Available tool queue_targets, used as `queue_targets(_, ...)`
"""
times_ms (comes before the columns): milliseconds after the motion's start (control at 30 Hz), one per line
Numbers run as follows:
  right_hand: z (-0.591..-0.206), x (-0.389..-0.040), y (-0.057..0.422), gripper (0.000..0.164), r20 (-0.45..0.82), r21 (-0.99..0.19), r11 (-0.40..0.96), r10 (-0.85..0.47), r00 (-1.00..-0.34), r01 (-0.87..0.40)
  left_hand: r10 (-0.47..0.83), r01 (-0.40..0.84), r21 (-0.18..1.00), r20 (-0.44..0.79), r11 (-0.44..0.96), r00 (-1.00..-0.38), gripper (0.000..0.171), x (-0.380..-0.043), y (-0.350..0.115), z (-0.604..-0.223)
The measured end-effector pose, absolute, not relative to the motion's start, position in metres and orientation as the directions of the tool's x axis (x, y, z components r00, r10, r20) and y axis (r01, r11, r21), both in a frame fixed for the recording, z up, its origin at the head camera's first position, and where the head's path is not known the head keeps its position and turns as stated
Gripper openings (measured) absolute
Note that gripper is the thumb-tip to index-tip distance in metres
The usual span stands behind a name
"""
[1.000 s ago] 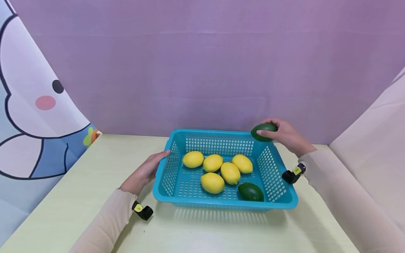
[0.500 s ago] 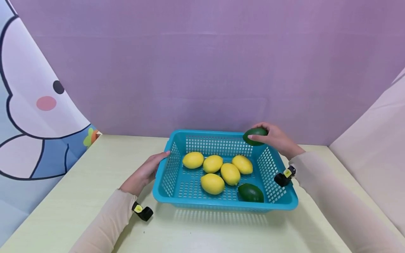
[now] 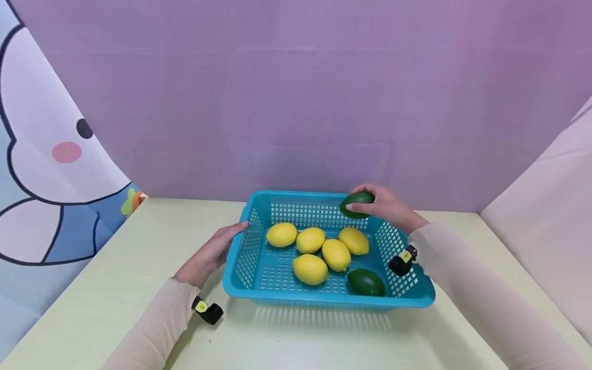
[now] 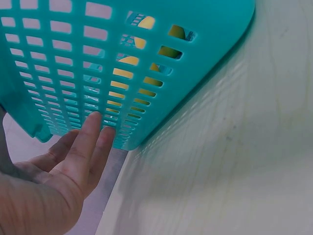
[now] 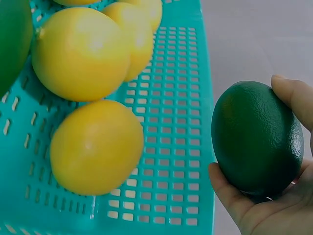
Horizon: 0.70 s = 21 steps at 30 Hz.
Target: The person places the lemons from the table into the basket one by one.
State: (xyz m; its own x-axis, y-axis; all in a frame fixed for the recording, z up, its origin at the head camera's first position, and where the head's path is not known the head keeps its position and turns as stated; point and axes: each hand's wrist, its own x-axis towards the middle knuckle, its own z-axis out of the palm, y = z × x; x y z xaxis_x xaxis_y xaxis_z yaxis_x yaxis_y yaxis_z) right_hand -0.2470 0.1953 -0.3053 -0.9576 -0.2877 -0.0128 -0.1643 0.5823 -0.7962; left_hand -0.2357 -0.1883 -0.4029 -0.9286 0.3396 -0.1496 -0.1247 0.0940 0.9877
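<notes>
A turquoise plastic basket point(image 3: 418, 300) stands on the pale table and holds several yellow lemons point(image 3: 310, 269) and one dark green avocado point(image 3: 366, 282). My right hand point(image 3: 381, 205) grips a second avocado point(image 3: 356, 204) point(image 5: 257, 139) above the basket's far right corner. My left hand point(image 3: 210, 253) rests with straight fingers point(image 4: 90, 139) against the basket's left wall point(image 4: 88, 63). In the right wrist view the lemons point(image 5: 95, 147) lie on the basket floor just left of the held avocado.
The pale green table point(image 3: 115, 288) extends left and in front of the basket. A purple backdrop point(image 3: 296, 103) rises behind it, a cartoon-printed cloth point(image 3: 51, 154) hangs at the left and a beige cloth point(image 3: 550, 205) at the right.
My right hand has carried the avocado leftward and slightly down, from outside the basket's right rim to over its far right corner. The left hand has stayed put.
</notes>
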Motion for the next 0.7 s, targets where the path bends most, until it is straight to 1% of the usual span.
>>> queue_targets(167,-0.31,-0.247,0.186,0.05,-0.028,-0.797,0.583,-0.298,-0.954,-0.158,0.331,-0.124,0.987,-0.15,0.1,-0.932,0.068,-0.236,-0.189,-0.403)
queue_targets(433,-0.316,-0.243,0.173,0.046,-0.072,-0.797,0.587,-0.32,-0.945,-0.138,0.355,-0.115,0.989,-0.141,0.091,-0.924,0.068,-0.236,-0.188,-0.406)
queue_targets(700,-0.316,-0.239,0.155,0.044,-0.06,-0.775,0.607,-0.345,-0.937,-0.174,0.336,-0.12,0.988,-0.147,0.101,-0.93,0.068,-0.235,-0.188,-0.404)
